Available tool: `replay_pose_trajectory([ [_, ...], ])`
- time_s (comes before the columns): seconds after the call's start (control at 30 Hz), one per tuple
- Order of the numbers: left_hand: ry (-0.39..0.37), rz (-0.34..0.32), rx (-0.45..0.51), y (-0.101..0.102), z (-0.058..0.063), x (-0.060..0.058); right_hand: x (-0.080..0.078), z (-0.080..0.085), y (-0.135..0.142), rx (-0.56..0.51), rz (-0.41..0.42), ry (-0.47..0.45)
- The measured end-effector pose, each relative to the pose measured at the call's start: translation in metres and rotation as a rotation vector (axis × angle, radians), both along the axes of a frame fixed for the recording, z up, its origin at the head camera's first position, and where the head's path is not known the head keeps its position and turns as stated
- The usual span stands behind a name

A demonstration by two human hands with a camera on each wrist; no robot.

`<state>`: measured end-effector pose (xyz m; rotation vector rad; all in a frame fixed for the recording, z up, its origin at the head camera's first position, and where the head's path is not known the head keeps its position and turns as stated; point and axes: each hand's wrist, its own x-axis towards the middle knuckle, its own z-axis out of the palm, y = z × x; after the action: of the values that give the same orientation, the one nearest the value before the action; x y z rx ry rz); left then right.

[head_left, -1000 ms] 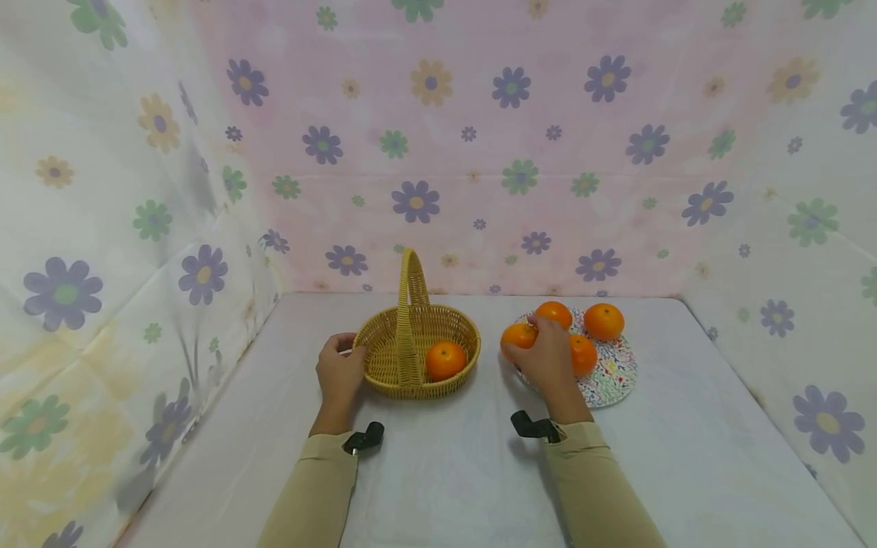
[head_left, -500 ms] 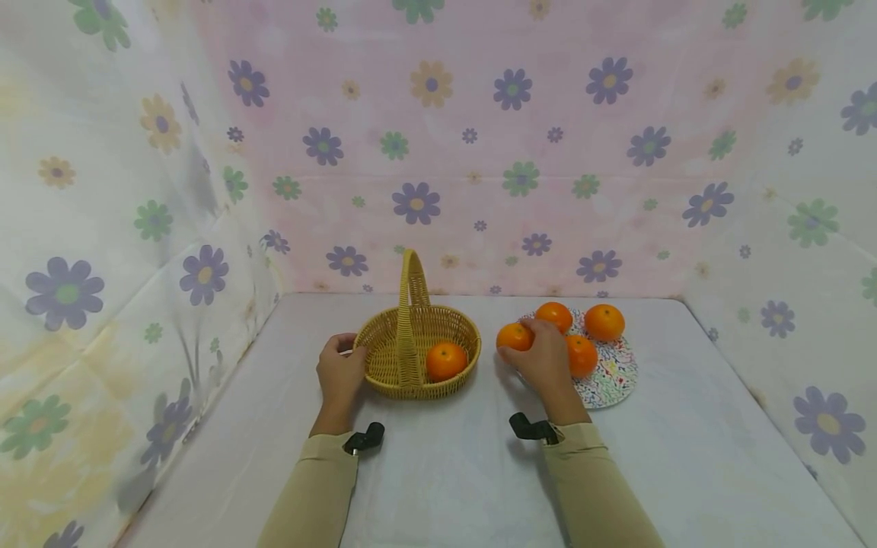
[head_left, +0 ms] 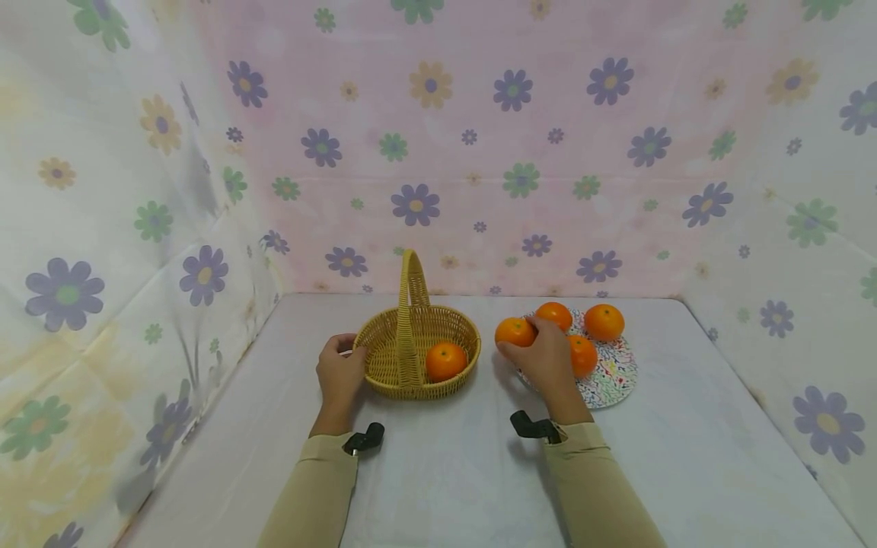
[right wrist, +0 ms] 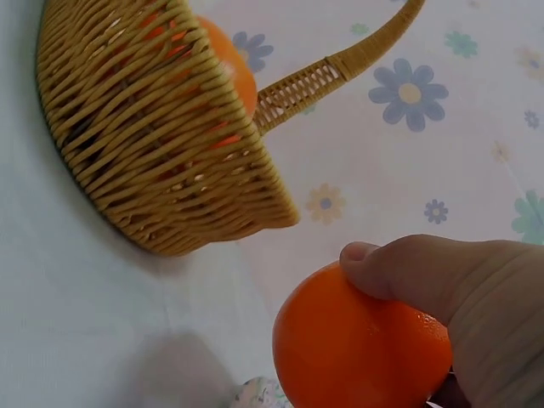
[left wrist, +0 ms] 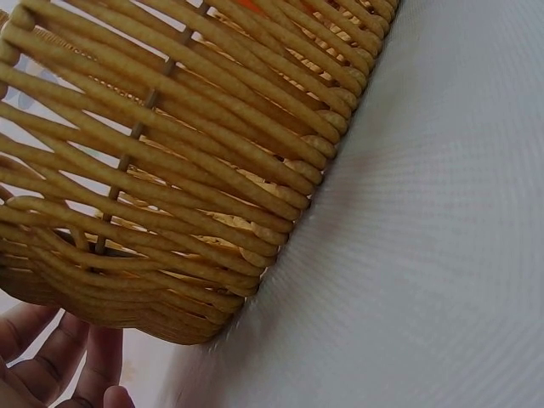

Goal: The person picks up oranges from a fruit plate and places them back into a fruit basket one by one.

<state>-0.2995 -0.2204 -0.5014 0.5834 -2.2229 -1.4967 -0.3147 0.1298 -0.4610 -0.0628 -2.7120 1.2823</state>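
Note:
My right hand (head_left: 550,361) holds a tangerine (head_left: 512,332) at the left edge of a speckled plate (head_left: 617,384). In the right wrist view the thumb (right wrist: 399,265) presses on the fruit's upper side, and a shadow falls on the cloth below it. A yellow wicker basket (head_left: 426,391) with a tall handle stands left of the plate, one tangerine (head_left: 446,361) inside it. At the basket's left rim, my left hand (head_left: 341,377) grips with curled fingers; the left wrist view shows several fingers (left wrist: 58,361) beside the woven wall.
On the plate lie three more tangerines: one at the back right (head_left: 604,323), one at the back left (head_left: 553,314), and one partly hidden by my right hand (head_left: 583,356). White cloth (head_left: 452,472) covers the table. Flowered fabric (head_left: 473,152) hangs behind and at both sides.
The tangerine in my right hand has shifted slightly up and to the left, at the plate's edge. My left hand and the basket have stayed where they were.

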Motion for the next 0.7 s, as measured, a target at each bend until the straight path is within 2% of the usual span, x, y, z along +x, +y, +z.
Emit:
replay_pose_trajectory([
  [0.4, 0.003, -0.001, 0.007, 0.0, 0.001, 0.001, 0.005, 0.013, -0.006, 0.022, 0.004, 0.091],
  [0.7, 0.002, -0.005, 0.007, -0.001, 0.001, 0.001, 0.01, 0.022, -0.01, -0.066, 0.011, 0.062],
])
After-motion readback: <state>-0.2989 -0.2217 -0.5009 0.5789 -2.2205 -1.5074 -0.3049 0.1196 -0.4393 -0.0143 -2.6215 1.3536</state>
